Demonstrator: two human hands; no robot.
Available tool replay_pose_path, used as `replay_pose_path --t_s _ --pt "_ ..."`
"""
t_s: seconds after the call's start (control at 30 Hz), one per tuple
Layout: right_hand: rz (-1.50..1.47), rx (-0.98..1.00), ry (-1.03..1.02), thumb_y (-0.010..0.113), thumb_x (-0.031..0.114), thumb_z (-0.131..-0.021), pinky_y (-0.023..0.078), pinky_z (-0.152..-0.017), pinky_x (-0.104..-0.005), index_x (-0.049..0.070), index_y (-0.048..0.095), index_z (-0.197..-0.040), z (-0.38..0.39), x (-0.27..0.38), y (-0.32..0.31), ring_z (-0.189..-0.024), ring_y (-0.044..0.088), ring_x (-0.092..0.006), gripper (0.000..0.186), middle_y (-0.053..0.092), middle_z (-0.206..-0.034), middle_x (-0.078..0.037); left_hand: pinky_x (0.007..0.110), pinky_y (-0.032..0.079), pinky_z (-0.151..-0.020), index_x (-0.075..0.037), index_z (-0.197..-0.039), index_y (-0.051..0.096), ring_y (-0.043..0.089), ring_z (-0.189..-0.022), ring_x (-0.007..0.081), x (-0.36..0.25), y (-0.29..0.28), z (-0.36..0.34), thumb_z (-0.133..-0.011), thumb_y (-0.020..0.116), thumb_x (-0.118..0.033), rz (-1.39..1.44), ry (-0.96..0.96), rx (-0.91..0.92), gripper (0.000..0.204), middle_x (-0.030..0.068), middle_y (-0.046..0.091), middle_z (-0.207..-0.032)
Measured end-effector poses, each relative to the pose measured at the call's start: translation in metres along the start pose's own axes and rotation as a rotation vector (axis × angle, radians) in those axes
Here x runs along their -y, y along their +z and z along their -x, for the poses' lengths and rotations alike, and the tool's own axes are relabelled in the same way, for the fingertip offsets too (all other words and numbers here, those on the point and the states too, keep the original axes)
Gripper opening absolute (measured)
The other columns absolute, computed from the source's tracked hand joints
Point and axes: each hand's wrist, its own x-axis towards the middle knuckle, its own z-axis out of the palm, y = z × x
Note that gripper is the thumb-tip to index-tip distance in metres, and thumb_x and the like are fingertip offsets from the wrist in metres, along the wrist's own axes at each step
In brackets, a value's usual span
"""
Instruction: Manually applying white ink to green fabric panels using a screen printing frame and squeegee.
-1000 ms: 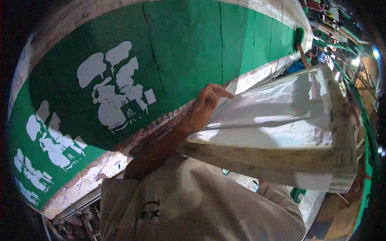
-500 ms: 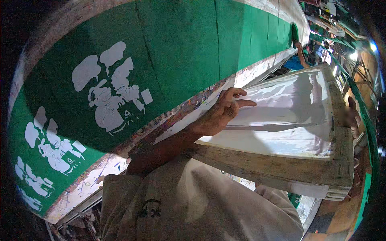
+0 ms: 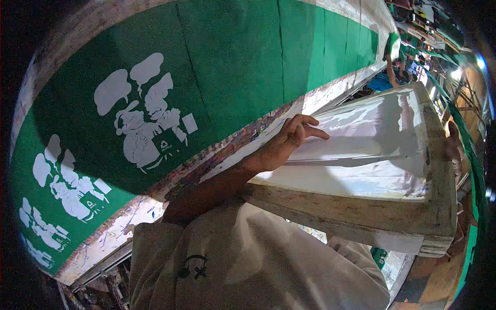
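A wooden screen-printing frame (image 3: 356, 212) tilts in front of my body, its inner mesh smeared with white ink (image 3: 356, 129). My left hand (image 3: 289, 142) lies over its narrow-looking left end, fingers hooked loosely to the inside above the mesh; the rail under the palm is hidden. At the opposite end, my right hand (image 3: 453, 150) grips the outer edge, with its fingers only partly showing and blurred. Beyond the frame stretches a long green sheet (image 3: 243, 62) bearing a row of white printed cartoon figures (image 3: 150, 129).
The sheet lies on a long table with a pale, paint-stained border (image 3: 116, 235). At the far end, another person's arm (image 3: 391, 70) reaches to the green material. Green cloth strips (image 3: 465, 124) hang along the right side, beside wooden boards (image 3: 421, 276) and bright lamps.
The fingers of my left hand have drawn slightly closer together. The other person's arm has shifted a little to the right. The frame stays almost where it was.
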Motion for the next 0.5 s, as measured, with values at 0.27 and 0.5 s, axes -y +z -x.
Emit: replay_pose_path --t_s 0.27,0.5 --pt "-0.009 -0.006 -0.002 0.044 0.039 -0.104 0.051 -0.089 -0.0325 0.001 0.078 -0.112 0.002 0.002 0.000 -0.095 0.067 -0.0203 0.051 0.076 -0.106 -0.008 0.047 0.033 -0.119 -0.009 -0.137 0.062 0.044 -0.143 0.0268 -0.019 -0.006 -0.003 -0.100 0.003 -0.082 -0.055 -0.113 0.002 0.101 0.0098 0.059 -0.142" --pt "-0.018 -0.008 -0.005 0.045 0.039 -0.104 0.051 -0.089 -0.0325 0.001 0.078 -0.111 -0.002 0.002 0.002 -0.095 0.067 -0.0202 0.050 0.076 -0.106 -0.008 0.050 0.037 -0.115 -0.013 -0.134 0.066 0.048 -0.140 0.0256 -0.021 -0.008 -0.004 -0.099 0.011 -0.085 0.051 -0.157 -0.045 0.097 0.0085 0.059 -0.145"
